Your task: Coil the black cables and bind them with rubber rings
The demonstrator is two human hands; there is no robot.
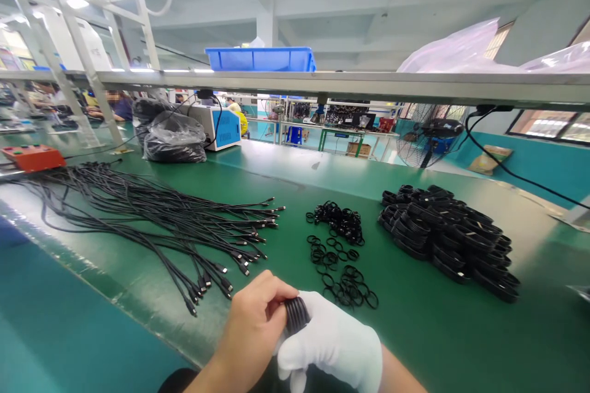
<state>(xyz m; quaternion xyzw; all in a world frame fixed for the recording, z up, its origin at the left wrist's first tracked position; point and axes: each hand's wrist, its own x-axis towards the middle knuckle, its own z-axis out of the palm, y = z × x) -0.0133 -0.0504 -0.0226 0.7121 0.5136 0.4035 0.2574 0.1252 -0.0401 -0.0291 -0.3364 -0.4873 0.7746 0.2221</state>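
Note:
My bare left hand (255,322) and my white-gloved right hand (336,341) meet at the front of the green table. Both are closed around a coiled black cable (296,314), whose stacked loops show between my fingers; the rest of the coil is hidden by the hands. Just beyond my hands lie loose black rubber bands (348,287), with a denser heap of bands (338,221) behind them. To the left, many straight black USB cables (175,215) are spread out, their metal plugs pointing right. A pile of coiled, bound cables (447,236) sits to the right.
An orange-red control box (34,158) stands at the far left. Behind the cables are a filled plastic bag (173,138) and a blue-and-white machine (219,126). A shelf (369,83) crosses overhead, bearing a blue bin (260,60). A fan (426,135) is beyond the table. People sit in the left background.

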